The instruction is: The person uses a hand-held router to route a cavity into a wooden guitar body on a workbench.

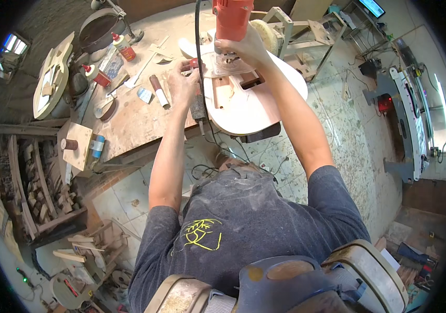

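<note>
Dusty blue mask (285, 284) closest to the camera, spread along the lower edge, with 2 pale-framed filter housings (376, 266) at its sides. Beyond, a dark grey T-shirt (249, 208) with a yellow line drawing on it, and 2 bare forearms stretched up toward the worktop (134, 122).

Right hand (245, 49) at the lower part of a red power tool (233, 22), fingers wrapped around it just below the red housing. Clear base plate (228, 68) under the tool, against the face of a pale guitar body (243, 119). Guitar body flat at the front of the worktop, rounded end out past the edge toward the person, with several cavities cut into its face, including a dark rectangular slot (253, 83).

Left hand (184, 86) just left of the guitar body, fingers curled beside a red knob (194, 63), partly behind a black cord (198, 31); cannot tell whether closed on the knob or merely touching. Just below, a dark elongated tool (198, 109) along the body's left side.

Farther left on the worktop: a small blue-and-white scrap (144, 95), 2 white bottles with red caps (124, 48), and a tilted guitar-shaped piece (65, 55). At the near corner, a square wooden board (81, 151) beside a blue cylinder (98, 146). Down at left, wood offcuts (45, 203); at right, tiled floor (348, 146) and a long grey-and-white machine (408, 125).
</note>
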Motion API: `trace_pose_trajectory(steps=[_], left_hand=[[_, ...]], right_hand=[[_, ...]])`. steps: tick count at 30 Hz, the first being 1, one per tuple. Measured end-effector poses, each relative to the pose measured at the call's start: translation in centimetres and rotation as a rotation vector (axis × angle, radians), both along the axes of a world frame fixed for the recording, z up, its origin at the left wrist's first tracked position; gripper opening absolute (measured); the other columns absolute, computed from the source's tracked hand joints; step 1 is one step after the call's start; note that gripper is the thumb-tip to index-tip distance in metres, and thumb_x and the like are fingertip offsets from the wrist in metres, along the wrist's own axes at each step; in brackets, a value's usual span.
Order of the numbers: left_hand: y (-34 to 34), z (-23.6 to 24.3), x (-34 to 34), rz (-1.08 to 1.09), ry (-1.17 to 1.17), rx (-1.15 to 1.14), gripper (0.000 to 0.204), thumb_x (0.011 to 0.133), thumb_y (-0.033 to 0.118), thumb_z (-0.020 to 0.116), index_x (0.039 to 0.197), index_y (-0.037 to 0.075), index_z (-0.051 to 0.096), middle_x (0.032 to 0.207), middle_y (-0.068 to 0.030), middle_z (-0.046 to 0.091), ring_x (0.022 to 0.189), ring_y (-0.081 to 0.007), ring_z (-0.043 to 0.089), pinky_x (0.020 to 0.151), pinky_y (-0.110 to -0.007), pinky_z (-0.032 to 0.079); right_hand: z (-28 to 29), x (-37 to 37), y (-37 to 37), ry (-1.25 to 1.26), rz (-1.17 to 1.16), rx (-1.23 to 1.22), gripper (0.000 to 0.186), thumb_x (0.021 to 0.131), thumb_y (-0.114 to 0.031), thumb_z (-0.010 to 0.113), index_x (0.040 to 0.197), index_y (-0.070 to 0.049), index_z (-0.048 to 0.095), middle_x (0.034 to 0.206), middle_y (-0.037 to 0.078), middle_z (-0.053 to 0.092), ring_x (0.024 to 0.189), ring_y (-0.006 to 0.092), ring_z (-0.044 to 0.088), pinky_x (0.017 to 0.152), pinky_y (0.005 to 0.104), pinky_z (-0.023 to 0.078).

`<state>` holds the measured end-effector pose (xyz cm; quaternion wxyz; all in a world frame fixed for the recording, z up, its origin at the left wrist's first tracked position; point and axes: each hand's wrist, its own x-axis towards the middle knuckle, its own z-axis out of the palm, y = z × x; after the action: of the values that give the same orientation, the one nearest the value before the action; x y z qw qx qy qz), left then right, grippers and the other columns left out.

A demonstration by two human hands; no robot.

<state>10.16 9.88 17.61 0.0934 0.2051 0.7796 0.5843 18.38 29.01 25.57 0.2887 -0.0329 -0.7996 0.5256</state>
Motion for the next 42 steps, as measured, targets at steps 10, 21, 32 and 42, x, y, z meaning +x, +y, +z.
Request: trace_pose_trajectory(steps=[10, 21, 32, 42], left_hand=[[-0.7, 0.2, 0.7, 0.000, -0.060, 0.077, 0.036, 0.083, 0.029, 0.080, 0.111, 0.008, 0.073, 0.094, -0.0065, 0.075, 0.074, -0.0121, 0.071, 0.082, -0.026, 0.049], [-1.2, 0.1, 1.6, 0.018, 0.025, -0.027, 0.042, 0.083, 0.039, 0.080, 0.110, 0.008, 0.075, 0.092, -0.0065, 0.077, 0.086, -0.0144, 0.071, 0.100, -0.028, 0.039], [-1.4, -0.4, 1.7, -0.094, 0.014, -0.043, 0.039, 0.083, 0.033, 0.084, 0.107, 0.005, 0.075, 0.105, -0.0108, 0.072, 0.096, -0.0191, 0.068, 0.085, -0.036, 0.053], [0.8, 0.4, -0.7, -0.287, 0.660, -0.179, 0.034, 0.079, 0.038, 0.082, 0.101, 0.012, 0.081, 0.147, -0.0209, 0.055, 0.137, -0.0383, 0.050, 0.121, -0.047, 0.032]], right_hand=[[0.7, 0.6, -0.9, -0.023, 0.021, -0.006, 0.042, 0.077, -0.031, 0.081, 0.102, -0.001, 0.066, 0.086, 0.005, 0.069, 0.079, 0.0145, 0.066, 0.074, 0.0312, 0.053], [1.0, 2.1, -1.5, -0.053, 0.047, -0.041, 0.036, 0.079, -0.028, 0.080, 0.100, -0.001, 0.067, 0.087, 0.005, 0.068, 0.078, 0.0143, 0.065, 0.071, 0.0312, 0.052], [-0.2, 3.7, -0.7, -0.030, 0.027, -0.084, 0.038, 0.080, -0.019, 0.081, 0.107, 0.000, 0.064, 0.094, 0.005, 0.067, 0.081, 0.0143, 0.065, 0.070, 0.0305, 0.054], [0.1, 5.5, 1.6, -0.035, -0.041, -0.015, 0.041, 0.080, -0.020, 0.082, 0.110, 0.000, 0.062, 0.096, 0.005, 0.065, 0.083, 0.0147, 0.065, 0.072, 0.0298, 0.055]])
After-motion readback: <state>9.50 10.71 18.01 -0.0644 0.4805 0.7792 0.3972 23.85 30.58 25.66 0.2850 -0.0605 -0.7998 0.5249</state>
